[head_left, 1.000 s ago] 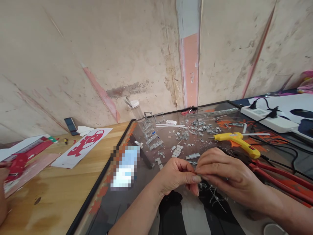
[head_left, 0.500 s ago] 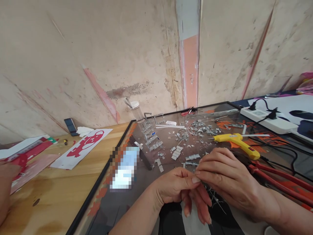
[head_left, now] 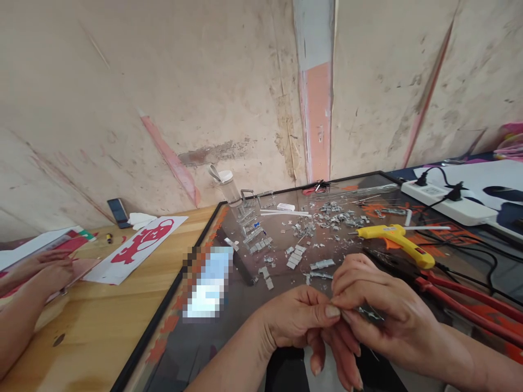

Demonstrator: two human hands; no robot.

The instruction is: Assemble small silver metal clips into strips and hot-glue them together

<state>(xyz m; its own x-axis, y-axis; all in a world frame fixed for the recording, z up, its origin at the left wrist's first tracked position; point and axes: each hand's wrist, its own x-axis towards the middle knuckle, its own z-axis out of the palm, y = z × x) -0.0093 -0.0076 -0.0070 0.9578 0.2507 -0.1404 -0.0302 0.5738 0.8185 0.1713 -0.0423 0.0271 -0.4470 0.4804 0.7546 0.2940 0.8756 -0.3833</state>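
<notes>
- Thin, silvery metal piece [head_left: 371, 314] lay lower right of the frame, in the bare right hand's [head_left: 384, 305] curled grasp.
- Bare left hand [head_left: 298, 321] pinched alongside; its contents were hidden.
- A loosened pinch could have dropped the piece among flat grey metal tiles [head_left: 295, 256], mid-frame.

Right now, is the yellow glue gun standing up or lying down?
Lying down. The yellow glue gun is on its side, its barrel and handle both stretched along the tabletop.

Looks like a small workshop in here: metal scraps [head_left: 341, 216] at twelve o'clock, glue gun [head_left: 402, 239] at one, pliers [head_left: 449, 299] at two, scuffed wall [head_left: 229, 81] beyond.
</notes>
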